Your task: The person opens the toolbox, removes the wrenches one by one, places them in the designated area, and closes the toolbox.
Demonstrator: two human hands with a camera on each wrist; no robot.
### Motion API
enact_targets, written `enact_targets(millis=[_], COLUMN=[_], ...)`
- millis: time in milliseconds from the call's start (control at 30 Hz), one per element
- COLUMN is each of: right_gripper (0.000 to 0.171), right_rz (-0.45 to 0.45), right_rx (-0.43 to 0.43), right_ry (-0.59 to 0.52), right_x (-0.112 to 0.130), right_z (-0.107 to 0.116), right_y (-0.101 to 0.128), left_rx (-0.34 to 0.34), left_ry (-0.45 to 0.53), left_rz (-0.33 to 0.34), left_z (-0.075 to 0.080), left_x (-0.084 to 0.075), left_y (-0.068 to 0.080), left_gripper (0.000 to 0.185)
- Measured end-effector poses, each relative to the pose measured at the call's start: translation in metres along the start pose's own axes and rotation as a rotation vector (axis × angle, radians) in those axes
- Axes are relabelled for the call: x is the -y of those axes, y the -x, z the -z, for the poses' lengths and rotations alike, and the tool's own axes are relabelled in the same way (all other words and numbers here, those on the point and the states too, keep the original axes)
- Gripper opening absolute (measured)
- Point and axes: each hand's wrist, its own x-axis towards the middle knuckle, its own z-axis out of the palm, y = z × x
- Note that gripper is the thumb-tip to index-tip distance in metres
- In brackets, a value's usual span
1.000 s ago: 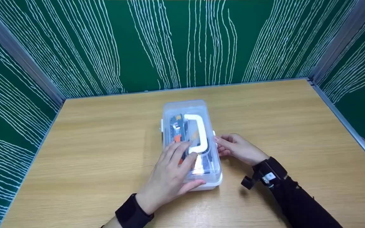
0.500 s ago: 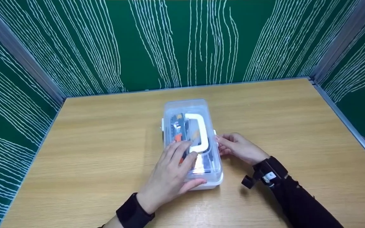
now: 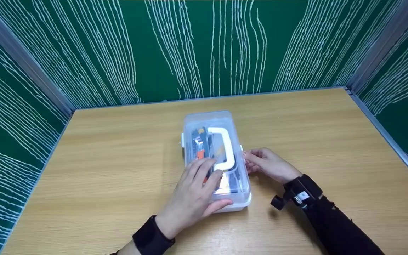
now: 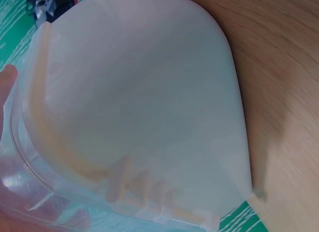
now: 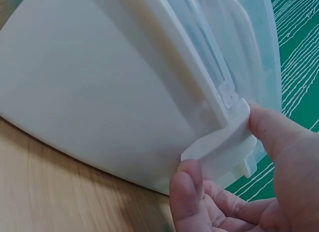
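A long toolbox [image 3: 209,118] with a see-through lid and a white base sits on the table. Through the lid shows a tool with an orange handle [image 3: 200,154]. A white carrying handle [image 3: 228,150] lies folded on top. My left hand [image 3: 191,194] rests on the near left part of the lid, its fingers loosely spread. On the box's right side my right hand [image 3: 269,164] pinches a white latch [image 5: 219,142] between thumb and forefinger, as the right wrist view shows. Another white latch [image 3: 182,140] is on the left side.
The wooden table [image 3: 119,159] extends around the box on all sides. Green panels [image 3: 154,53] with wavy white lines stand behind it and to the left and right, joined by grey metal posts [image 3: 374,46].
The toolbox and both hands have shifted very slightly to the right. The left hand still rests on the lid, and the right hand stays at the latch.
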Motion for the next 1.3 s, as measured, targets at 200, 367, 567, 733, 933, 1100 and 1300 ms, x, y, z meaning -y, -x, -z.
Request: enact_targets(millis=[200, 367, 567, 733, 933, 1100, 1300], right_gripper=[0.032, 0.039, 0.043, 0.044, 0.047, 0.048, 0.045], right_rz=[0.001, -0.008, -0.028, -0.028, -0.008, -0.015, -0.024], right_rx=[-0.049, -0.066, -0.083, -0.091, -0.094, -0.093, -0.098], right_ry=[0.050, 0.091, 0.105, 0.123, 0.184, 0.197, 0.165], right_x=[0.003, 0.006, 0.009, 0.010, 0.012, 0.013, 0.015], right_z=[0.003, 0.004, 0.003, 0.004, 0.005, 0.006, 0.009], right_y=[0.001, 0.002, 0.003, 0.005, 0.007, 0.008, 0.008], left_rx=[0.023, 0.035, 0.037, 0.030, 0.030, 0.058, 0.096], left_ry=[0.005, 0.008, 0.014, 0.018, 0.012, 0.025, 0.061], left_rz=[0.010, 0.014, 0.014, 0.012, 0.019, 0.031, 0.034], left_z=[0.000, 0.000, -0.001, -0.001, -0.001, 0.001, 0.008], left_x=[0.001, 0.001, 0.001, 0.001, 0.000, 0.000, 0.000], left_y=[0.001, 0.001, 0.001, 0.001, 0.000, 0.000, -0.003], left_gripper=[0.071, 0.071, 0.071, 0.071, 0.070, 0.070, 0.071])
